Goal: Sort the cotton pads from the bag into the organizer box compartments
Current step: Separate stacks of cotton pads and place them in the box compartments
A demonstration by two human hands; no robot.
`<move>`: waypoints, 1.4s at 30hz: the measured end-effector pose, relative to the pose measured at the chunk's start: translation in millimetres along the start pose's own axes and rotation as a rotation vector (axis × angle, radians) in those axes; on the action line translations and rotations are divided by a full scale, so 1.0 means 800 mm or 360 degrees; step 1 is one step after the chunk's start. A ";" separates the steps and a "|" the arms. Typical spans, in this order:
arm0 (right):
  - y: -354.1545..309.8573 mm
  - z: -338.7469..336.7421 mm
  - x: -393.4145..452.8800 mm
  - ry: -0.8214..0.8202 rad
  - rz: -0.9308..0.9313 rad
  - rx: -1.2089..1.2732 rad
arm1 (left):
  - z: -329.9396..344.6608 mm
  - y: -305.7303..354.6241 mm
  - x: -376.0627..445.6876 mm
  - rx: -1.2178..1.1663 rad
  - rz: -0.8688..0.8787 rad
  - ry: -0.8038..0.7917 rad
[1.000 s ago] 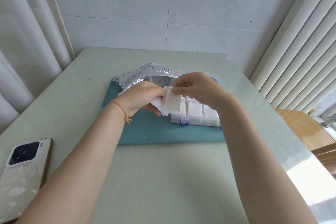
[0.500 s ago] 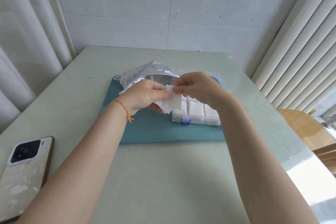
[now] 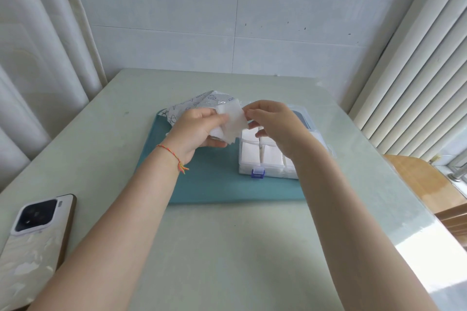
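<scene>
My left hand [image 3: 199, 129] grips a small stack of white cotton pads [image 3: 216, 132] above the teal mat [image 3: 214, 184]. My right hand [image 3: 275, 124] pinches the top right corner of one thin cotton pad [image 3: 235, 122] at the front of that stack. Behind my left hand lies the silver printed bag [image 3: 199, 103], mostly hidden. The clear organizer box [image 3: 267, 171] with a blue latch sits on the mat under my right wrist; its visible compartments hold white pads [image 3: 250, 154].
A white phone [image 3: 32, 240] lies face down at the table's near left edge. The box's open lid [image 3: 303, 118] lies behind my right hand. Curtains hang on the left, blinds on the right, and a wooden surface [image 3: 419, 182] stands beyond the table's right edge.
Both hands have lifted slightly and moved a little apart. The single pad is drawn rightward off the stack and now spreads flat between the hands.
</scene>
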State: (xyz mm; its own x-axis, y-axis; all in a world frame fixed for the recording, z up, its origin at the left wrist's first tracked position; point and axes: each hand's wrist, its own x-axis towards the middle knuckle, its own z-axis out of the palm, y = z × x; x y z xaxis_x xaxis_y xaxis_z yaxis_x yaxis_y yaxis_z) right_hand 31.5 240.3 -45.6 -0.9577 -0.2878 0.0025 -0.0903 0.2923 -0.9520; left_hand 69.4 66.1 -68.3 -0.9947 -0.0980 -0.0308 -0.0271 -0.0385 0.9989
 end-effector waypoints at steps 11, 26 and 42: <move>0.010 0.027 -0.001 -0.0178 0.0098 0.0576 | 0.014 -0.001 0.002 -0.0744 -0.0085 0.0075; 0.013 0.016 0.007 0.0247 0.0020 0.0407 | 0.008 0.000 0.004 -0.0961 -0.0152 0.0254; 0.009 -0.013 0.003 -0.0229 -0.0111 0.0401 | 0.001 0.011 -0.010 -0.0074 -0.0031 -0.0102</move>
State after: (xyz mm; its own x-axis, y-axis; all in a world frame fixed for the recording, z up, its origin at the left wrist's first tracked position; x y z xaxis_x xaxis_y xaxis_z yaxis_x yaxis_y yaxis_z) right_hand 25.3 251.4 -49.3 -0.9014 -0.4308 0.0443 -0.0665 0.0367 -0.9971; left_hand 77.3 67.1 -59.3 -0.9984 -0.0331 -0.0464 -0.0434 -0.0859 0.9954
